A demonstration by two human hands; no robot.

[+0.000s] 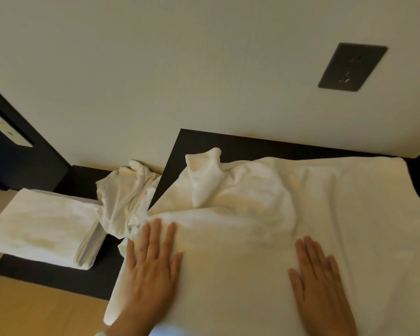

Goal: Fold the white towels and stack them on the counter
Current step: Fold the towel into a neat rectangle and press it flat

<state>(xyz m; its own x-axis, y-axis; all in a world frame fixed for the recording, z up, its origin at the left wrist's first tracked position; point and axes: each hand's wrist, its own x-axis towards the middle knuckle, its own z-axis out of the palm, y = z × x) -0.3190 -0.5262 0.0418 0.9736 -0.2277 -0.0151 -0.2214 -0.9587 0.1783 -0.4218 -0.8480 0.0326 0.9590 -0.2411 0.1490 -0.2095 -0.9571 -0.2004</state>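
A pale wall fills the far half of the view. Below it, a big white towel lies spread over the dark counter and covers most of its right part. The near part of this towel is flat, while the far left part is bunched up into a raised fold.

On the left, on a lower dark surface, sits a stack of folded white towels. Between the stack and the big towel lies a crumpled white towel, and it touches both.

Both hands rest flat on the big towel with straight fingers and grip nothing: the left hand near its left edge, the right hand further right, well apart.

A dark socket plate is on the wall at far right. A small light panel at far left carries marks too blurred to read.
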